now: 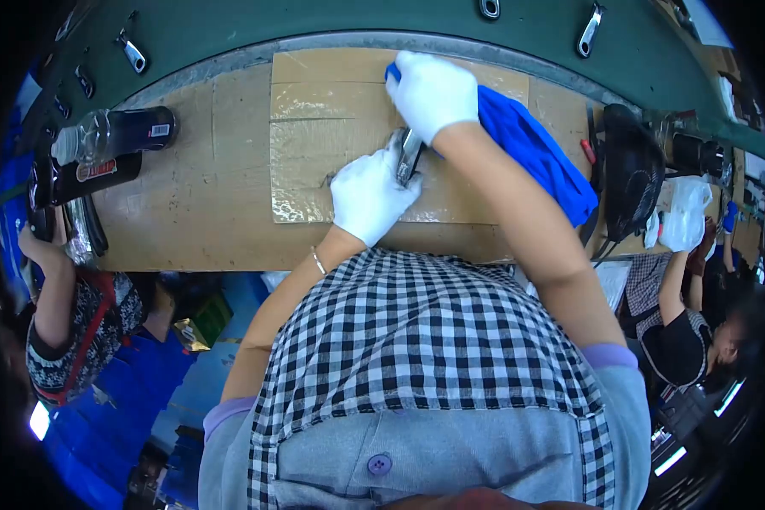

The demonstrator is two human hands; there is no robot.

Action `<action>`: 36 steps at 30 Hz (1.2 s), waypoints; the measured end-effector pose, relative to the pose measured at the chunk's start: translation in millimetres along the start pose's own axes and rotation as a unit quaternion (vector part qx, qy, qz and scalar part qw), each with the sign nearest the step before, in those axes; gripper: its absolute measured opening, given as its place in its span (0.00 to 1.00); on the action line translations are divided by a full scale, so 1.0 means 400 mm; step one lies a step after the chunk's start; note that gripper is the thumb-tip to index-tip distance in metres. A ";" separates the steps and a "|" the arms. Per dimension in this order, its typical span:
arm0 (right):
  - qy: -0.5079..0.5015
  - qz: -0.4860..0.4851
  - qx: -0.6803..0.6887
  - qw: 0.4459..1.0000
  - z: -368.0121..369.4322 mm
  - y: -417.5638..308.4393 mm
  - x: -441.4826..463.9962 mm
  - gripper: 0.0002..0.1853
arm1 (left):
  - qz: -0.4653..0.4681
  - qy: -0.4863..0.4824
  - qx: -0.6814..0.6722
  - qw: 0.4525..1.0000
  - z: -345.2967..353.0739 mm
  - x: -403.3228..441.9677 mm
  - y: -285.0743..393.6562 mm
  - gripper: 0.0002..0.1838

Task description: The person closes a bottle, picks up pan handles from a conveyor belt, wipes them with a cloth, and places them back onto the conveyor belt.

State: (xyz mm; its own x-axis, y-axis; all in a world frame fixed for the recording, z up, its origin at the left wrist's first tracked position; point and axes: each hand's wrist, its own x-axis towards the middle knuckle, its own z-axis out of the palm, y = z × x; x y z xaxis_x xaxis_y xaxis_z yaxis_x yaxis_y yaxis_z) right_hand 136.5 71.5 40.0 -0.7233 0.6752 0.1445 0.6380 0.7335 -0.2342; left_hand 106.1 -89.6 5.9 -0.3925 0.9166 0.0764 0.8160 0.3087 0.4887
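Observation:
My left hand (368,197), in a white glove with dark smudges, is closed around an elongated shiny metal part (409,156). The part is tilted above the table, its far end hidden behind my right hand. My right hand (439,92), also white-gloved, is closed on a blue cloth (531,149) just beyond my left hand. One blue tip pokes out past its fingers, and the rest of the cloth trails to the right under my forearm. Beneath both hands lies a cardboard sheet (310,170) with glossy tape across it.
Similar metal parts (133,54) lie on the green surface (331,19) beyond the table edge. Bottles (136,132) lie at the left. A black bag (631,174) and a red object (587,151) are at the right. Co-workers sit on both sides.

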 end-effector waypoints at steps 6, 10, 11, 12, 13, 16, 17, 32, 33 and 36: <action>-0.014 0.016 0.022 1.000 -0.011 0.099 0.090 0.17 | -0.013 0.004 -0.021 1.000 -0.017 0.006 0.010 0.33; -0.010 0.137 0.048 0.989 -0.083 0.169 0.049 0.21 | -0.047 -0.059 -0.034 0.997 -0.048 0.013 0.024 0.33; -0.009 0.134 0.048 0.990 -0.097 0.167 0.027 0.21 | -0.049 -0.058 -0.051 0.996 -0.047 0.016 0.019 0.30; -0.020 0.141 0.062 0.988 -0.110 0.161 0.002 0.21 | -0.049 -0.058 -0.051 0.996 -0.048 0.030 0.019 0.30; -0.033 0.149 0.076 0.985 -0.119 0.152 -0.029 0.22 | -0.069 -0.034 -0.090 0.993 -0.051 0.056 0.021 0.29; -0.036 0.114 0.157 0.980 -0.062 0.088 -0.136 0.15 | -0.047 -0.020 -0.143 0.988 -0.041 0.162 0.005 0.24; -0.043 0.119 0.160 0.979 -0.032 0.090 -0.144 0.15 | -0.083 -0.068 -0.175 0.979 -0.025 0.185 -0.010 0.23; 0.084 0.141 0.199 0.966 0.016 0.119 -0.140 0.13 | 0.055 -0.007 -0.040 0.998 -0.017 0.273 -0.041 0.19; 0.076 0.155 0.186 0.967 0.013 0.129 -0.131 0.13 | 0.039 -0.039 -0.034 0.998 -0.024 0.256 -0.039 0.21; 0.078 0.164 0.170 0.969 0.025 0.141 -0.114 0.13 | 0.022 -0.096 -0.071 0.993 -0.042 0.237 -0.046 0.22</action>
State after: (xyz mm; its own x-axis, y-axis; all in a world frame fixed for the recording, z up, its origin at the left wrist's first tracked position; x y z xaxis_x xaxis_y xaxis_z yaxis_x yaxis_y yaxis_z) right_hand 203.1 81.3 10.5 -0.4311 0.8903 0.1468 0.6830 0.4283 -0.5917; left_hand 46.8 -12.7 18.6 -0.2595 0.9639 -0.0603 0.7567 0.2417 0.6074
